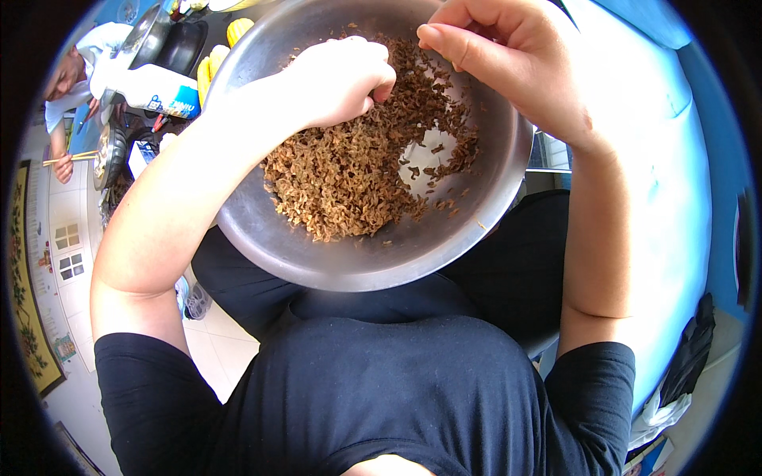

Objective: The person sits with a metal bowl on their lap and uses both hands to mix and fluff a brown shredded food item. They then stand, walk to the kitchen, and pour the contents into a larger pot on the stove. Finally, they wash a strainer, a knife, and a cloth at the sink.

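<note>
A wide metal basin rests on my lap. Inside it lies a heap of small brown dried pieces, loosely spread, resembling tiny dried shrimp; a pale patch of the bottom shows at its right side. My left hand is over the heap with its fingers curled in; whatever they hold is hidden. Above the basin's far right side, my right hand is closed, thumb pressed to the fingers in a pinch. Anything in that pinch is too small to name.
At the far left another person's hand holds chopsticks by a pan. A white bottle and yellow corn-like pieces are left of the basin. A pale blue covered surface runs along my right.
</note>
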`<control>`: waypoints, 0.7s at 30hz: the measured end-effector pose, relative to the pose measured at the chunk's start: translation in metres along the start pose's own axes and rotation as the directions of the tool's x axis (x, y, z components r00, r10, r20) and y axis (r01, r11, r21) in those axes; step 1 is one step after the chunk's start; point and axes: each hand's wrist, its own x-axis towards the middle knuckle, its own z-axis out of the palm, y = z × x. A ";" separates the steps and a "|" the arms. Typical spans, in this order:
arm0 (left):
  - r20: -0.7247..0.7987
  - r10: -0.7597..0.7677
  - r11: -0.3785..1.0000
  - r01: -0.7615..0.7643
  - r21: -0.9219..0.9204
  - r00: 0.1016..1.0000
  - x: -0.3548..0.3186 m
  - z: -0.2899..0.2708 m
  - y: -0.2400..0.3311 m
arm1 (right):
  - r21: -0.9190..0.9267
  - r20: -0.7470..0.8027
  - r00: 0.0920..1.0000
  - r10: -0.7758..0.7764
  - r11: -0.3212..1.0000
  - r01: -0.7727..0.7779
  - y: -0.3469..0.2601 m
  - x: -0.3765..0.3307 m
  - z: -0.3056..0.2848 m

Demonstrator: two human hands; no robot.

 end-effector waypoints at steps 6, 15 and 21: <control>0.023 -0.125 0.906 0.124 -0.404 0.992 -0.010 -0.023 -0.004 | -0.069 -0.010 1.000 -0.027 0.997 0.026 -0.008 0.000 -0.004; 0.067 -0.284 0.597 0.231 -0.768 0.956 -0.031 -0.050 0.003 | -0.113 0.011 0.998 -0.056 0.992 0.057 0.015 0.006 0.023; 0.012 -0.273 0.574 0.172 -0.800 0.962 -0.035 -0.046 0.007 | -0.132 0.059 0.997 0.055 0.990 -0.046 0.005 0.006 0.030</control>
